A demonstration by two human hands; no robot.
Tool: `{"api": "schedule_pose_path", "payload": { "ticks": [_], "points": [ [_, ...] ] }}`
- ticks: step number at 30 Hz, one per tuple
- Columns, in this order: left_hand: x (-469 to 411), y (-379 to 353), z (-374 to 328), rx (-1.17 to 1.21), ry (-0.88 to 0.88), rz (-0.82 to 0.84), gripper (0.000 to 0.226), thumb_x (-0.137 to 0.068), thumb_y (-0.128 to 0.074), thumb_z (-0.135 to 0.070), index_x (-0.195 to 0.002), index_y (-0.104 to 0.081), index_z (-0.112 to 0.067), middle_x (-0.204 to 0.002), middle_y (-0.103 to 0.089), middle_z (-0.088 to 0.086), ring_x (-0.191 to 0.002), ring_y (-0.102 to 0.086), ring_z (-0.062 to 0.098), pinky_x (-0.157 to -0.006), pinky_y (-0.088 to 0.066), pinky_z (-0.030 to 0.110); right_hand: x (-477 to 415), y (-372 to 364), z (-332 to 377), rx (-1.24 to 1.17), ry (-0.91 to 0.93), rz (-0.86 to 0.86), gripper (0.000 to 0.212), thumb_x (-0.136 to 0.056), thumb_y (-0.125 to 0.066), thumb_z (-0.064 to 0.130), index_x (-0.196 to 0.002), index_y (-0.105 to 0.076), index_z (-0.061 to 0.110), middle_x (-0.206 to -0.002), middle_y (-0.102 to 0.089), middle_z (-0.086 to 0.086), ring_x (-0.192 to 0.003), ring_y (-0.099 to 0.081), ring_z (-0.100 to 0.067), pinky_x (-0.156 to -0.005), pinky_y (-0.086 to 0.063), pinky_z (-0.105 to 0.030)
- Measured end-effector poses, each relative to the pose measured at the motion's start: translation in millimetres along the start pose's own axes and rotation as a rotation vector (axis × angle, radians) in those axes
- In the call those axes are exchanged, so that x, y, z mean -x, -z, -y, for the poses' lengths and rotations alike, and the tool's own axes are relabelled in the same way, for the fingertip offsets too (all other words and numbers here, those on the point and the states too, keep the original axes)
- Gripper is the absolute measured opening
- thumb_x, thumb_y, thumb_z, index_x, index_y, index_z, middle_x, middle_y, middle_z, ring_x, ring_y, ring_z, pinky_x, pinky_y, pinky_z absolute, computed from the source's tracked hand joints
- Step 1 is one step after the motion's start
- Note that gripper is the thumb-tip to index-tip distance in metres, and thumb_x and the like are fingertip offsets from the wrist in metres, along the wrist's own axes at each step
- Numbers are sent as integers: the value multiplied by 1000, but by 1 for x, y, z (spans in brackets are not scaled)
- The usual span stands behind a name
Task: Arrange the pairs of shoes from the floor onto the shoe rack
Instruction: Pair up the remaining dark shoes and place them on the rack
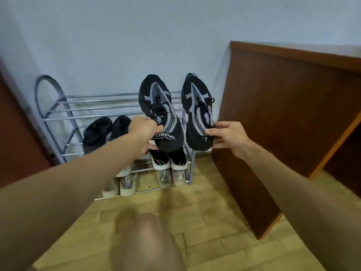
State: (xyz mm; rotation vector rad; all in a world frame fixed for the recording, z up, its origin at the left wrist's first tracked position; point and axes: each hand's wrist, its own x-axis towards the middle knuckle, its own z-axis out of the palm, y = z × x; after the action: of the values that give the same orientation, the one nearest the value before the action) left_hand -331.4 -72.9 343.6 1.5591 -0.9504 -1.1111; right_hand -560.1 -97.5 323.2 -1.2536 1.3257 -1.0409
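In the middle of the frame a pair of black-and-grey sneakers is held up in front of the top tier of the shoe rack (88, 106), heels toward the camera and toes pointing up toward the pale wall (136, 36). The left grip (143, 132) is clenched on the heel collar of the left sneaker (159, 112), fingers curled over its rim, with white lettering showing on the heel just beside them. The right grip (226, 135) grasps the heel of the right sneaker (198, 112), thumb on top and fingers underneath. The two sneakers hang side by side, slightly apart, over the right half of the rack. Whether their soles touch the chrome bars cannot be told.

The rack stands against the wall, its tubes running from the left of the frame to the centre. On a middle tier, left of the left grip, sits a pair of black shoes (97, 132). Below the held sneakers, a black pair with white soles (168, 159) rests on a lower tier. On the lowest level there are two pale grey pairs, one at lower left (119, 184) and one at right (172, 177).

A brown wooden furniture panel (273, 114) fills the right of the frame, just beside the rack. A blurred knee (148, 241) shows at bottom centre over the beige tiled floor (205, 231).
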Motion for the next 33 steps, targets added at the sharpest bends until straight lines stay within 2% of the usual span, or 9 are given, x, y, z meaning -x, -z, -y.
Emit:
{"api": "schedule_pose_path", "payload": {
  "ticks": [4, 9, 11, 15, 20, 25, 29, 31, 33],
  "points": [
    [-56, 19, -31, 52, 5, -56, 32, -82, -70, -3, -112, -61, 1, -112, -66, 16, -96, -64, 36, -57, -59, 49, -65, -23, 44, 24, 27, 24, 34, -80, -74, 5, -112, -65, 2, -98, -74, -12, -84, -74, -26, -65, -63, -35],
    [-124, 35, -47, 40, 16, -84, 33, -82, -69, -2, -114, -62, 0, -108, -69, 16, -89, -67, 35, -48, -56, 42, -134, -52, 73, 46, -7, 23, 25, -78, -75, 3, -101, -67, 1, -80, -72, -11, -51, -71, -15, -47, -58, -27],
    [-151, 38, -47, 10, 16, -80, 31, -82, -68, -2, -113, -62, 1, -106, -68, 17, -84, -67, 34, -45, -56, 41, -159, -62, 76, 48, -22, 32, 22, -79, -74, 2, -99, -68, -2, -79, -71, -12, -49, -70, -16, -46, -58, -27],
    [-193, 36, -46, -40, 25, -53, 27, -82, -68, -3, -109, -64, 1, -106, -69, 19, -91, -66, 37, -54, -57, 45, -198, -74, 66, 69, -69, 39, 30, -79, -74, 5, -107, -67, -3, -90, -73, -15, -64, -72, -23, -48, -58, -29],
    [-220, 19, -38, -162, 13, 16, 14, -87, -64, -9, -98, -63, 0, -99, -66, 18, -80, -65, 34, -67, -59, 51, -225, -80, 49, 97, -113, -24, 30, -80, -76, 10, -105, -66, -4, -89, -71, -15, -72, -71, -25, -55, -62, -35],
    [-222, 13, -35, -306, -58, 17, 30, -90, -60, -25, -108, -62, -1, -107, -66, 21, -90, -67, 37, -75, -59, 53, -231, -85, 47, 306, -57, -64, 35, -84, -72, 28, -105, -65, 0, -99, -69, -14, -76, -69, -24, -62, -61, -36],
    [-200, 19, -37, -336, -88, 14, 41, -92, -55, -38, -116, -61, -5, -111, -59, 11, -93, -54, 26, -92, -53, 44, -208, -80, 49, 517, -19, -60, 36, -92, -59, 38, -104, -61, 5, -103, -62, -10, -91, -60, -24, -77, -59, -39],
    [-183, 20, -38, -365, -138, -17, 39, -90, -56, -38, -112, -62, -6, -113, -59, 7, -97, -54, 22, -92, -52, 41, -193, -72, 48, 544, -30, -39, 39, -92, -59, 35, -112, -61, 2, -105, -61, -10, -91, -59, -23, -79, -59, -38],
    [-155, 19, -40, -385, -190, -30, 31, -88, -58, -35, -101, -63, -7, -105, -59, 5, -87, -54, 19, -85, -50, 37, -171, -60, 43, 590, -50, -5, 42, -91, -61, 31, -118, -62, -1, -111, -65, -14, -90, -63, -25, -80, -60, -39]
  ]
}}
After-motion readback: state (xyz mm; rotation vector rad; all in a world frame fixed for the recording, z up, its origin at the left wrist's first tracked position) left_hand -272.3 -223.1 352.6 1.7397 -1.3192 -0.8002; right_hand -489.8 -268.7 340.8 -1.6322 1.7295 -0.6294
